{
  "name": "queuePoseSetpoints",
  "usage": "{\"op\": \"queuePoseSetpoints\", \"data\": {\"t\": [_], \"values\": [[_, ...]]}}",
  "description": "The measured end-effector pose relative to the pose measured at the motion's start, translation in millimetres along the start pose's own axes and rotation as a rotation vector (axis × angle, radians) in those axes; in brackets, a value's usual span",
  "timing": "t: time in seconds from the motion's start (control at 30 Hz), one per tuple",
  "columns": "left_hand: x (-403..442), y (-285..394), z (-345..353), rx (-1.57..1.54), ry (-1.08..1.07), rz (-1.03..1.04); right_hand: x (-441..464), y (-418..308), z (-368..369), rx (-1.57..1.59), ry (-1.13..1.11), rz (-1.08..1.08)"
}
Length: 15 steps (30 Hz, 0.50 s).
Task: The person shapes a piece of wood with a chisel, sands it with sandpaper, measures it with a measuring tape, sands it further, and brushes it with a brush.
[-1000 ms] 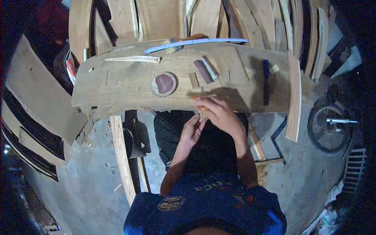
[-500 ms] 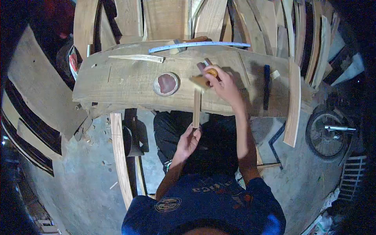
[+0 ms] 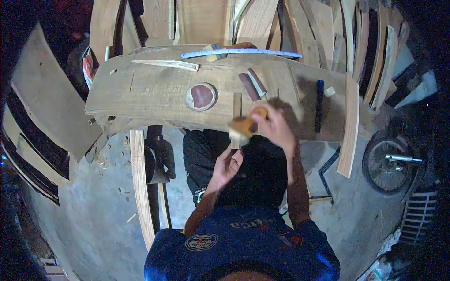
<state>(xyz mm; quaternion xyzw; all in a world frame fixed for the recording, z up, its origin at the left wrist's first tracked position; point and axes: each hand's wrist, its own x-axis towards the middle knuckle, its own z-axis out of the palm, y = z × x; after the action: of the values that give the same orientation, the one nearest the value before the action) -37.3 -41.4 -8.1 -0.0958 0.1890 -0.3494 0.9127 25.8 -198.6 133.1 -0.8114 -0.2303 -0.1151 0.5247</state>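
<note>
My left hand [image 3: 227, 166] is closed around the near end of a narrow wooden strip [image 3: 237, 104], which extends forward over the workbench edge. My right hand [image 3: 275, 129] grips a paintbrush [image 3: 242, 127] with an orange-brown handle. Its pale bristles lie over the strip, just ahead of my left fingers, hiding part of the wood. Motion slightly blurs the brush. To the left of the strip stands a round tin [image 3: 202, 97] with a reddish-brown surface inside. Beyond my right hand lie a folded brown sheet [image 3: 249, 87] and a second narrow brown piece [image 3: 257, 82].
On the workbench [image 3: 154, 93] lie a long ruler [image 3: 243, 52], a split wood piece [image 3: 166, 64], a dark bar [image 3: 319, 107] and a small block [image 3: 330, 92]. A long board [image 3: 349, 126] overhangs at right. Boards lean behind; a wheel [image 3: 391, 161] stands right.
My right hand has drawn the paintbrush toward me along the strip, from its far part to near my left hand. The left hand keeps its hold. The view has shifted slightly.
</note>
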Motion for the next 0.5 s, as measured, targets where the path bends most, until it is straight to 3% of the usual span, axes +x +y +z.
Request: {"op": "queuePoseSetpoints", "data": {"t": [0.1,0.2,0.27,0.37,0.43,0.5], "values": [[-5,-6,7,0.094,0.053,0.168,27,6,0,-0.057,0.125,0.099],[-6,-5,13,0.136,0.079,0.229,49,-3,12,-0.162,0.260,0.041],[-6,-5,11,0.150,0.051,0.228,59,1,28,-0.229,0.389,-0.116],[-6,-4,8,0.154,0.010,0.257,74,-5,63,0.081,0.471,-0.079],[-8,-4,11,0.177,0.130,0.360,78,1,75,0.200,0.467,-0.036],[-14,-7,18,0.246,0.198,0.423,84,7,82,-0.106,0.458,-0.085]]}}
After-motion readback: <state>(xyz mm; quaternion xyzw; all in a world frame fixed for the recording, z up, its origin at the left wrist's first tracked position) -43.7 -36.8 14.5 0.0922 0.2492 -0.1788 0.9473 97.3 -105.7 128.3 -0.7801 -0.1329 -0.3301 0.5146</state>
